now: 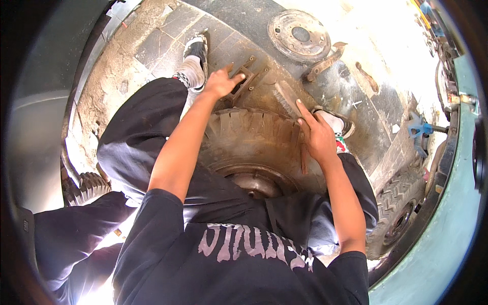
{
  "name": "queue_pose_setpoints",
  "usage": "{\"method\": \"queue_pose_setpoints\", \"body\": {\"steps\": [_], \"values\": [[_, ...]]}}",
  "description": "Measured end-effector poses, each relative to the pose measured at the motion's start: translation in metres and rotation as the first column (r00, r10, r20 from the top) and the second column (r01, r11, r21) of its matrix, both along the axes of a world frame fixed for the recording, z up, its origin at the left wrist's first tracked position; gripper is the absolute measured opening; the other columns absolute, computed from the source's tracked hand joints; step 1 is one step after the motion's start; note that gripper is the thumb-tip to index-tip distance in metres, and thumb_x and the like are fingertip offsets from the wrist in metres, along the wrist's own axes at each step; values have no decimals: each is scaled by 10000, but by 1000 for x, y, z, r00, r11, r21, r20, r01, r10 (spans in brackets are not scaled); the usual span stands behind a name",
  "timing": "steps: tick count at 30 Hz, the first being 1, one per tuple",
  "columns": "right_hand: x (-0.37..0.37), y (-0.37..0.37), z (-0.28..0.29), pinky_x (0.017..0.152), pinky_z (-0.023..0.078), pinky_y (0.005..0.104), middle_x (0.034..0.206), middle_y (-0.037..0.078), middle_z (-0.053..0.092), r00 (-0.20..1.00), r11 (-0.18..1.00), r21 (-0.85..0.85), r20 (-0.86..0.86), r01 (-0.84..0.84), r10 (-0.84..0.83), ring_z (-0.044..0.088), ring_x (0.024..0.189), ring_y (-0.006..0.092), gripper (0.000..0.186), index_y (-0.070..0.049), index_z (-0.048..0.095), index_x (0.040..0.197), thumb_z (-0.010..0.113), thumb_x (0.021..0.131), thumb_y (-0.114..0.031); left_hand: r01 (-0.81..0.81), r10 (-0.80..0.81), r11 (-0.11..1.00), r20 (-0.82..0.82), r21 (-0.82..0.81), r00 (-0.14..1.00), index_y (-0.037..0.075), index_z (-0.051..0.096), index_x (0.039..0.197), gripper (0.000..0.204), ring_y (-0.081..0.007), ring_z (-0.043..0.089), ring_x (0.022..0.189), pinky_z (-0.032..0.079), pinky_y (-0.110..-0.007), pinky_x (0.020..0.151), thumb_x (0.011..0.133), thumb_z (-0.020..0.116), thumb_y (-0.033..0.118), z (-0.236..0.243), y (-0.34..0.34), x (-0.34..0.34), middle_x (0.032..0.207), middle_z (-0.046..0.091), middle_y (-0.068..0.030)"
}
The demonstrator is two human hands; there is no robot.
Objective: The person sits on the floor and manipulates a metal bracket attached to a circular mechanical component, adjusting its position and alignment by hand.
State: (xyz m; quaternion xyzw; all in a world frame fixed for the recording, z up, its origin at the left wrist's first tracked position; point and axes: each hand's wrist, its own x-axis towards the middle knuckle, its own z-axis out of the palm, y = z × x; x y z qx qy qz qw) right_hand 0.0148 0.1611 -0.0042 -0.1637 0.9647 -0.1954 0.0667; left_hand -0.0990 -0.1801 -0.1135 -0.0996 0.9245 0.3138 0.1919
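Head view, looking straight down: the person sits or crouches over a worn tyre lying flat on the ground between the knees, its steel rim partly visible below the tread. The left hand reaches forward past the tyre and grips a rusty bracket-shaped metal part resting on the dusty floor; its fingers are curled narrowly about the part's near edge. The right hand holds a wire brush by the handle, fingers wrapped round it with the index finger laid along the back, bristles lying towards the metal part. A round brake drum and a rusty lever-like piece lie farther out on the floor, well apart from both hands. Judgement: the metal part looks stiff, fairly heavy for its bulk, and rough with rust, so it should not slip; it is best held by its outer frame edge, clear of the brushed face. The brush is light and rigid, held well back on the handle.
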Motion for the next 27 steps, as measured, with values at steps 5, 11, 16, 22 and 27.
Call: {"method": "queue_pose_setpoints", "body": {"steps": [5, 11, 16, 22, 27], "values": [[53, 13, 6, 706, 560, 544, 972, 159, 592, 966, 970, 94, 156, -222, 206, 680, 776, 434, 577, -478, 474, 1604, 624, 1072, -310, -14, 15, 1000, -60, 23, 998, 102, 587, 1541, 766, -404, 570, 1424, 438, -445, 1216, 991, 660, 630, 27, -15, 7, 1482, 626, -261], [-5, -17, -16, 825, 576, 576, 1172, 244, 672, 989, 983, 122, 30, 138, -143, 713, 940, 487, 546, -382, 482, 1615, 595, 1085, -312, 59, -58, 997, -41, 39, 998, 58, 637, 1482, 694, -374, 609, 1396, 448, -432, 1189, 1009, 670, 564, 54, 0, 34, 1457, 661, -240], [42, -24, 49, 947, 548, 624, 1198, 462, 614, 965, 979, -47, 183, 200, -188, 664, 1037, 606, 623, -101, 379, 1664, 562, 1073, -170, 64, -54, 988, -69, 141, 996, 79, 646, 1472, 567, -371, 660, 1333, 480, -432, 1157, 1026, 674, 428, 59, 6, 73, 1391, 700, -246], [136, -65, 41, 924, 551, 615, 1140, 402, 656, 906, 957, 93, 311, 274, -289, 677, 1010, 581, 653, -35, 427, 1630, 630, 1011, -76, 150, -114, 979, -236, 141, 965, 117, 684, 1413, 451, -407, 678, 1265, 506, -471, 1108, 1024, 656, 343, 41, 37, 75, 1315, 717, -263], [27, -94, -6, 967, 582, 587, 1214, 384, 692, 862, 917, 209, 320, 339, -392, 712, 1106, 523, 570, 15, 491, 1568, 539, 1018, -127, 122, -84, 966, -171, 230, 982, 115, 690, 1405, 456, -391, 661, 1305, 501, -457, 1125, 1012, 660, 345, 50, 54, 78, 1332, 710, -264]]}}
